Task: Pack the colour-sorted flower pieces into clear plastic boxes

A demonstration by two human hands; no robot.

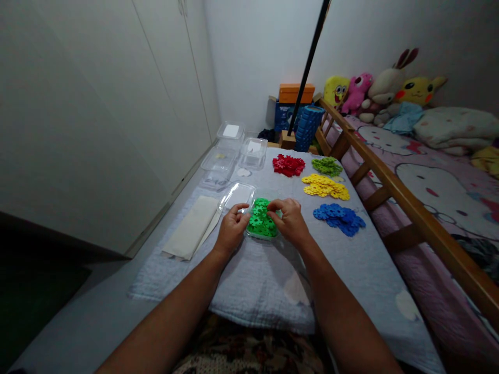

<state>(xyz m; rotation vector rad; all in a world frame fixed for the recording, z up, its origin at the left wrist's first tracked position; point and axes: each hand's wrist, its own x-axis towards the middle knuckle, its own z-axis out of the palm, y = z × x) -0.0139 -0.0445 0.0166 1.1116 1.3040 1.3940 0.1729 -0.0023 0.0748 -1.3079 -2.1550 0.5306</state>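
A clear plastic box [263,235] full of bright green snowflake-shaped pieces [260,221] sits on a pale quilted blanket [351,259]. My left hand [231,228] curls around the box's left side, fingers bent at its top edge. On the right side my right hand [290,221] presses on the green pieces, with fingers curled over them. The box's clear lid [237,196] lies just behind my left hand.
Piles of red [288,164], light green [326,165], yellow [325,187] and blue [339,217] pieces lie to the right. Several empty clear boxes [234,150] stand at the back left. A folded white cloth [193,226] lies left. A wooden bed rail [409,208] runs along the right.
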